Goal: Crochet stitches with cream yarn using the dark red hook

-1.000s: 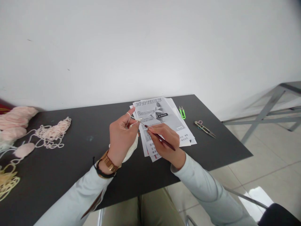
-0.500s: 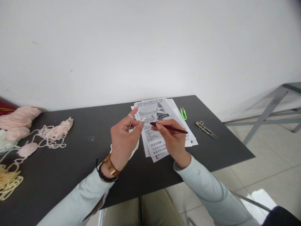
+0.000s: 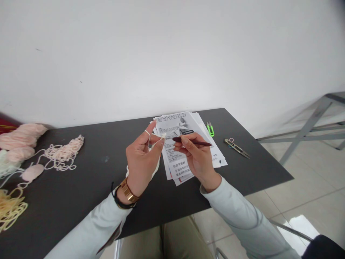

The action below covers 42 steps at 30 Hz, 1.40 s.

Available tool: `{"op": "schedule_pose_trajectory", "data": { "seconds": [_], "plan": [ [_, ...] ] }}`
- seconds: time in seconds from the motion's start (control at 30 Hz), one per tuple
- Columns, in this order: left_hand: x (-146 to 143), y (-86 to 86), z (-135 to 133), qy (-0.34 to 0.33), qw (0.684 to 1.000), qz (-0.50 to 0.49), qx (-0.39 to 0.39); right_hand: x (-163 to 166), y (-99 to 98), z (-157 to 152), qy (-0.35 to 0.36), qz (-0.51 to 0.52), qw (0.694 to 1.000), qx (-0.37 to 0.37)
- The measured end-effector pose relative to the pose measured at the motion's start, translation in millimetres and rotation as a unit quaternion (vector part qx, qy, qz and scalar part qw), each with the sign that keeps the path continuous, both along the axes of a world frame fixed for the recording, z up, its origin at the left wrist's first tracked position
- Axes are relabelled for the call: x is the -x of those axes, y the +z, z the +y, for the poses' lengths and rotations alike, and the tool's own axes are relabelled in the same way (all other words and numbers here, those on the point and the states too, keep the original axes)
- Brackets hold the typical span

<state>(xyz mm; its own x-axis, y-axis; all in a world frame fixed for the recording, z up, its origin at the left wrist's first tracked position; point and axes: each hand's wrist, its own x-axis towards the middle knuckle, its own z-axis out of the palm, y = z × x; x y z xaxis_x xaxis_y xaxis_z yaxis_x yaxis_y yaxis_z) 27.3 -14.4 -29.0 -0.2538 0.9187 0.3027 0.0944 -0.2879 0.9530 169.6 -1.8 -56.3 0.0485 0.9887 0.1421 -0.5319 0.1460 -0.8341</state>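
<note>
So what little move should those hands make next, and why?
Perhaps the right hand should draw the crochet hook gently back, since its thin shaft reaches the white yarn, which the left hand pinches and carries around a finger.

I can't read the small print on the white paper stack (image 3: 175,160), partly hidden by the right hand (image 3: 199,158), or resolve the tip of the slim brown-handled tool (image 3: 202,143) above it. Just left of the stack, the left hand (image 3: 142,156) masks much of the cream-white yarn (image 3: 156,169); far left, my view cuts off the looped yellow yarn (image 3: 12,208).
</note>
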Motion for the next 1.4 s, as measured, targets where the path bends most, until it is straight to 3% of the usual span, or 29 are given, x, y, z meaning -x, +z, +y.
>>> {"op": "schedule_pose_trajectory", "data": {
  "seconds": [0.13, 0.27, 0.37, 0.47, 0.57, 0.67, 0.73, 0.87, 1.0, 1.13, 1.23, 1.4],
  "plan": [
    [1, 5.9, 3, -0.055, 0.987, -0.140, 0.052, -1, -2.8, -1, -0.022, -0.045, 0.998, -0.042],
    [5, 12.2, 8, -0.131, 0.933, -0.289, 0.167, -7, -3.4, -2, -0.082, -0.134, 0.975, -0.160],
    [6, 14.5, 9, -0.169, 0.899, -0.341, 0.216, -14, -0.9, -8, -0.129, -0.256, 0.910, -0.301],
    [6, 16.2, 7, -0.174, 0.889, -0.361, 0.223, -21, 1.7, -15, -0.112, -0.392, 0.806, -0.428],
    [4, 16.5, 4, -0.139, 0.914, -0.334, 0.185, -23, 2.6, -21, -0.122, -0.466, 0.730, -0.485],
    [3, 13.4, 3, -0.073, 0.968, -0.221, 0.093, -21, 1.9, -23, -0.134, -0.497, 0.702, -0.493],
    [4, 10.2, 4, -0.041, 0.992, -0.109, 0.043, -18, 1.1, -23, -0.128, -0.490, 0.716, -0.480],
    [9, 5.5, 6, -0.025, 0.999, 0.030, 0.035, -13, 0.7, -22, -0.149, -0.424, 0.784, -0.429],
    [14, 4.9, 7, -0.042, 0.997, 0.039, 0.059, -10, 2.8, -19, -0.166, -0.357, 0.840, -0.374],
    [15, 10.2, 7, -0.095, 0.991, 0.014, 0.095, -10, 2.2, -14, -0.168, -0.302, 0.878, -0.332],
    [15, 17.3, 8, -0.141, 0.982, -0.003, 0.122, -13, 1.9, -11, -0.165, -0.283, 0.893, -0.308],
    [19, 21.8, 10, -0.185, 0.973, -0.015, 0.135, -19, 6.1, -10, -0.187, -0.285, 0.892, -0.296]
  ]
}}
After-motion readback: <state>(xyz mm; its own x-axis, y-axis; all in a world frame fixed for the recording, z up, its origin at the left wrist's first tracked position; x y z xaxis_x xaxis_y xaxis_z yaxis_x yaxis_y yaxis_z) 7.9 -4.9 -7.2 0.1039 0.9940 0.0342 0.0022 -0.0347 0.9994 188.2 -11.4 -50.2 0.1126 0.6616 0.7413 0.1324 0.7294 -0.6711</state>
